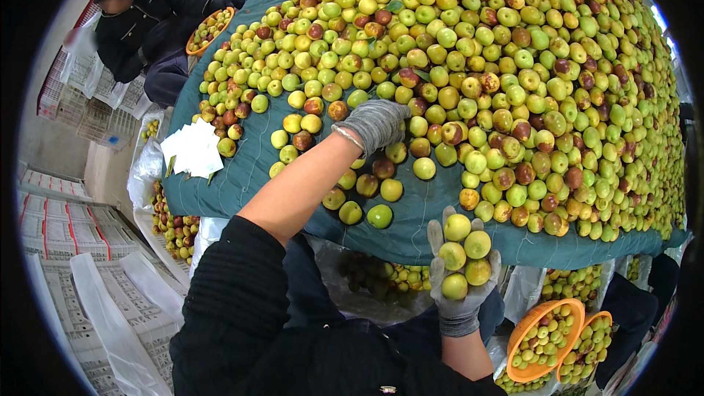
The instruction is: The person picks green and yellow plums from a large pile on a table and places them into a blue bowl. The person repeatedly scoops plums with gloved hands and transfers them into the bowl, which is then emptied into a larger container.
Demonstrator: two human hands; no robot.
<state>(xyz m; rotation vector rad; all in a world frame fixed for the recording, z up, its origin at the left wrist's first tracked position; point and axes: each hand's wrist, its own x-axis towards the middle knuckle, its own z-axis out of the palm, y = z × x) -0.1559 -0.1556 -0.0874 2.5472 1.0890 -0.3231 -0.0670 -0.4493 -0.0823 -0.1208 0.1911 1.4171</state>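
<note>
A large heap of green and reddish-brown jujube fruits [495, 82] covers a padded teal cloth [247, 176]. My left hand [382, 124], in a grey knit glove, reaches over the cloth at the heap's near edge. Its fingertips are among the fruits, and whether they grip one is hidden. My right hand [465, 280], gloved in grey, is palm up just off the cloth's near edge. Several yellow-green fruits [454, 256] rest on its palm and fingers. Loose fruits [379, 215] lie on the cloth between my two hands.
White paper pieces [192, 148] lie on the cloth's left corner. Orange baskets [520, 335] of fruit stand at lower right. A seated person [148, 22] has another orange basket [229, 14] at upper left. White plastic crates [71, 231] are stacked at left. Another person's leg [627, 308] shows at right.
</note>
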